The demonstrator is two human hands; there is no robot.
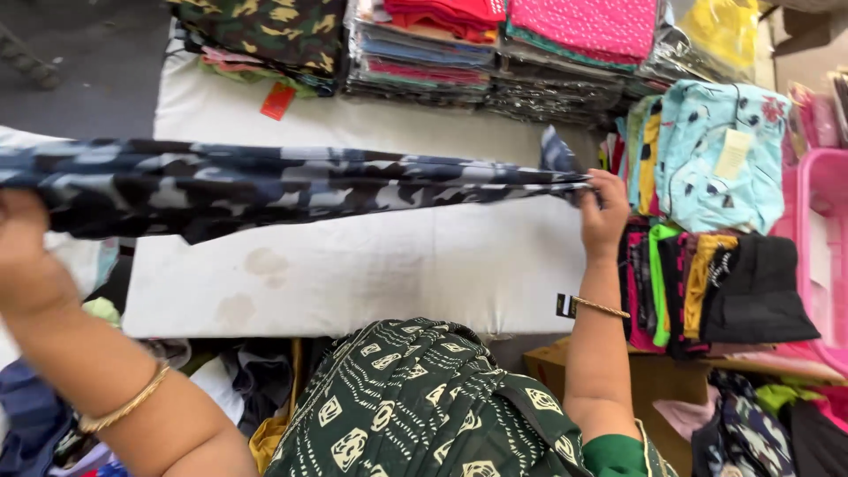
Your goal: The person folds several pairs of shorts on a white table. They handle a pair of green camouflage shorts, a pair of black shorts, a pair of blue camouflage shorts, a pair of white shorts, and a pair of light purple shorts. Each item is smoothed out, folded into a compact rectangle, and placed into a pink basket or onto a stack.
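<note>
A long blue-and-grey camouflage garment [291,185] is stretched level above a white padded table [397,265]. My left hand [26,256], close to the camera at the left edge, grips one end of it. My right hand [603,212] pinches the other end near the table's right side. Both wrists wear thin gold bangles. My green patterned clothing [415,406] fills the bottom middle.
Stacks of folded and bagged clothes [495,53] line the far edge, with a green camouflage pile [265,35] at the back left. Hanging garments [715,168] and a pink basket [821,230] crowd the right. Loose clothes [238,380] lie under the table's near edge.
</note>
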